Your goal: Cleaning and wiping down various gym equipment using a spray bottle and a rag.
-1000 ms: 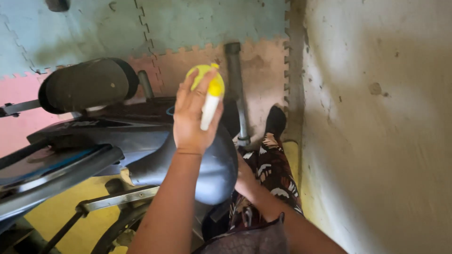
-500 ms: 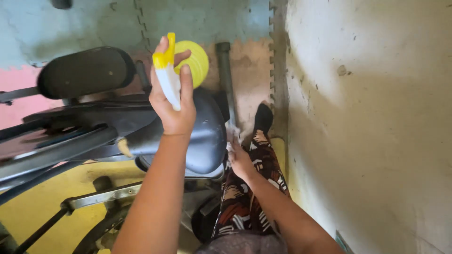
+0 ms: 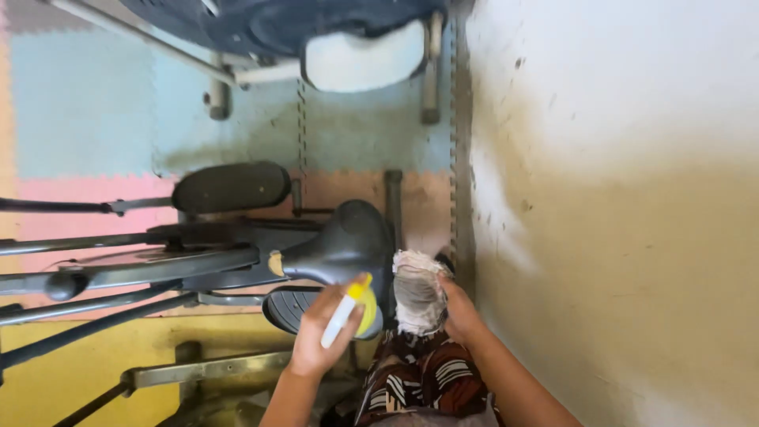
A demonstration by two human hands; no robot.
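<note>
My left hand (image 3: 315,336) grips a spray bottle (image 3: 353,310) with a yellow body and a white and yellow trigger head, held low beside the rounded dark housing (image 3: 348,241) of an exercise machine. My right hand (image 3: 458,310) clutches a crumpled whitish cloth (image 3: 415,289), pressed against the housing's right end close to the wall. My patterned trouser leg (image 3: 423,379) shows below both hands.
The machine's dark pedal (image 3: 232,187) and metal bars (image 3: 118,269) stretch to the left over pink, blue and yellow foam floor tiles (image 3: 87,119). Another machine (image 3: 316,39) stands at the top. A stained wall (image 3: 617,198) fills the right side.
The view has pulled back and tilted up. My left hand dropped with the bottle from above the housing to beside it. My right hand rose with the cloth to the housing's right end.
</note>
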